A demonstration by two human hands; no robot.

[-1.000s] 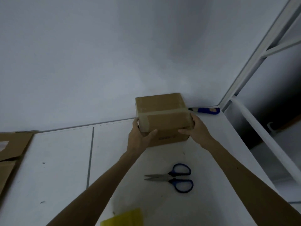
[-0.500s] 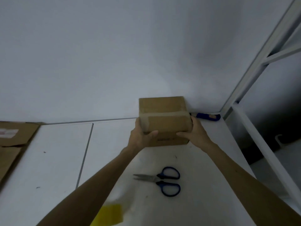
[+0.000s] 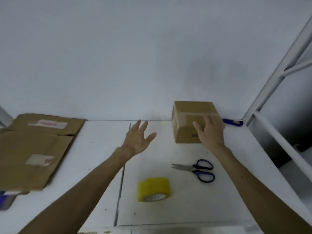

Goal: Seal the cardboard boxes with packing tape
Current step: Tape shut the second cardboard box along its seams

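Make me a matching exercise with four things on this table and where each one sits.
Things:
1 taped box
2 yellow tape roll
3 scissors
4 flattened cardboard

Places:
A far left
B nearest the camera
C at the back, on the right
D between the other two things on the right

Pairs: 1-C, 2-B, 3-D, 4-A

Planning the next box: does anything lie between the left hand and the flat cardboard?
Nothing visible: only bare table separates the left hand and the flat cardboard. Tape and scissors lie nearer the person, off that path.
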